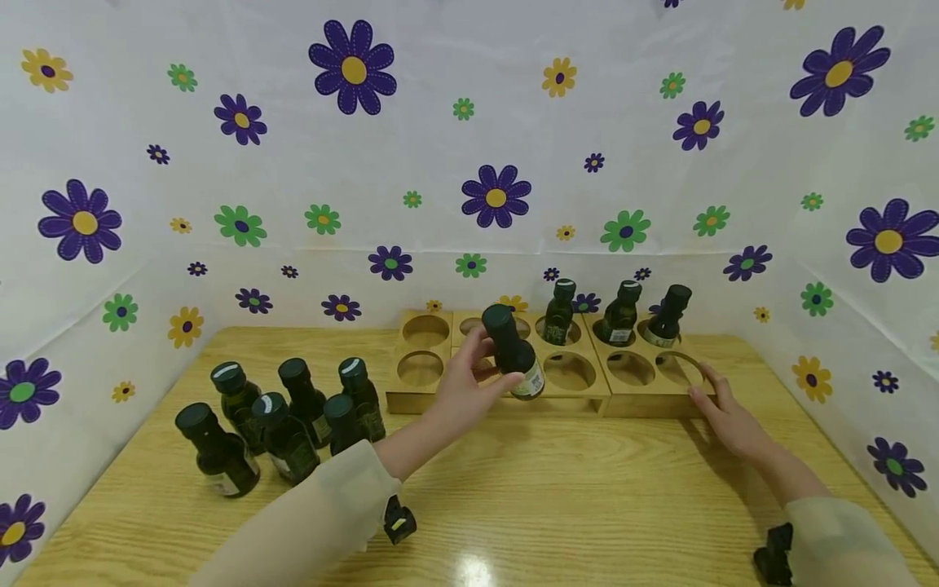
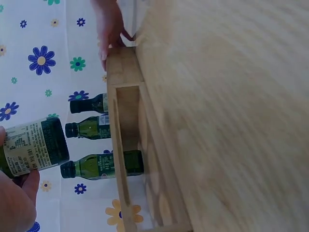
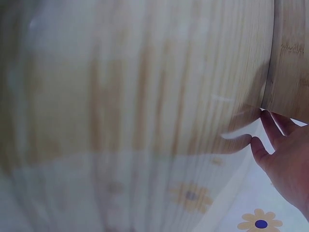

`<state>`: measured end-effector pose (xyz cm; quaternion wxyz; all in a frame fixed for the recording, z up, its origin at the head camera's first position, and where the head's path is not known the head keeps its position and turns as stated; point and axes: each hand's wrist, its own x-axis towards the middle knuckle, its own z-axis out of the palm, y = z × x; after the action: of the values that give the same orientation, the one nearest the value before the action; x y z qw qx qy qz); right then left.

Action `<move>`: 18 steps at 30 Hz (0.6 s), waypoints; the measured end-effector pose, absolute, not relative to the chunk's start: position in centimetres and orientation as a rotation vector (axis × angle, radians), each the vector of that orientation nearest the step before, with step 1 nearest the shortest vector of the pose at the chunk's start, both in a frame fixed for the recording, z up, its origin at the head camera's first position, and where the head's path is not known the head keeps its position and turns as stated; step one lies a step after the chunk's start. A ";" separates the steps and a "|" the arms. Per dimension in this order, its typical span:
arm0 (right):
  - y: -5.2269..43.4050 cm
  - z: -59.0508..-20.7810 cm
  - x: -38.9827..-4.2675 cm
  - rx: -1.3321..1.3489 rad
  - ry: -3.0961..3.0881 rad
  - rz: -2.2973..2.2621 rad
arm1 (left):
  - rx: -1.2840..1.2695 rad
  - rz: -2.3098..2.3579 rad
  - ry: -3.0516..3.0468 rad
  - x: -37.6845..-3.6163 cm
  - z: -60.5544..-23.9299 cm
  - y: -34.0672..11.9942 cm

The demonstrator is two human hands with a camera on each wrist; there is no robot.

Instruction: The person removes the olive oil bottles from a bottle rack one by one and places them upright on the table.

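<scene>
Gripping a dark-capped green glass bottle (image 1: 517, 357) between thumb and fingers, the left hand (image 1: 468, 381) holds it tilted, cap toward the upper left, above the front row of a wooden bottle rack (image 1: 645, 406). The left wrist view shows the printed label (image 2: 26, 149) of this bottle and its squared base, clear of the rack. The rack stands along the far edge of the desk (image 1: 557, 497), right of that edge's middle, its top pierced by two rows of round holes. Three similar bottles (image 1: 620, 315) occupy adjacent holes of the back row, toward the rack's right end. The right hand (image 1: 737, 420) touches the rack's front right corner, thumb at the front and fingers at the end; whether these close firmly on the wood or merely rest against it cannot be told with confidence. Six further green bottles (image 1: 292, 447) stand upright in a loose cluster near the left edge of the desk, the nearest to the left forearm partly covered by its pale sleeve (image 1: 315, 514). White cloth (image 1: 425, 163) printed with purple, green and yellow flowers surrounds the far and side edges.
</scene>
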<state>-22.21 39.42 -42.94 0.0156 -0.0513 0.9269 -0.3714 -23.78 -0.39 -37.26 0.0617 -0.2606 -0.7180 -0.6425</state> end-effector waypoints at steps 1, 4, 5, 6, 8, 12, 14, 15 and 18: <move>39.4 -42.9 -22.2 -0.161 2.883 -1.154 | -0.780 -1.944 -2.183 -23.5 -37.4 -0.9; 39.3 -42.8 -22.1 -0.164 2.883 -1.150 | -0.744 -1.966 -2.214 -22.6 -37.8 -2.1; 39.2 -42.8 -22.1 -0.163 2.883 -1.151 | -0.733 -1.965 -2.228 -22.4 -38.0 -2.5; 39.2 -42.8 -22.1 -0.163 2.882 -1.152 | -0.723 -1.962 -2.241 -22.1 -38.1 -2.9; 39.2 -42.8 -22.0 -0.162 2.885 -1.152 | -0.714 -1.941 -2.266 -21.6 -38.4 -3.5; 39.3 -43.0 -22.1 -0.157 2.891 -1.150 | -0.681 -1.845 -2.339 -20.8 -39.1 -4.8; 39.3 -43.0 -22.1 -0.154 2.896 -1.145 | -0.651 -1.826 -2.362 -20.4 -39.5 -5.5; 39.3 -43.0 -22.1 -0.153 2.897 -1.144 | -0.637 -1.819 -2.371 -20.3 -39.7 -5.8; 39.2 -42.9 -22.1 -0.159 2.896 -1.149 | -0.577 -1.817 -2.390 -19.8 -40.2 -6.7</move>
<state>-22.09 39.24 -42.90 0.0108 -0.0510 0.9282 -0.3684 -19.81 -6.68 -40.16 0.0420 -0.1887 -0.7811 -0.5937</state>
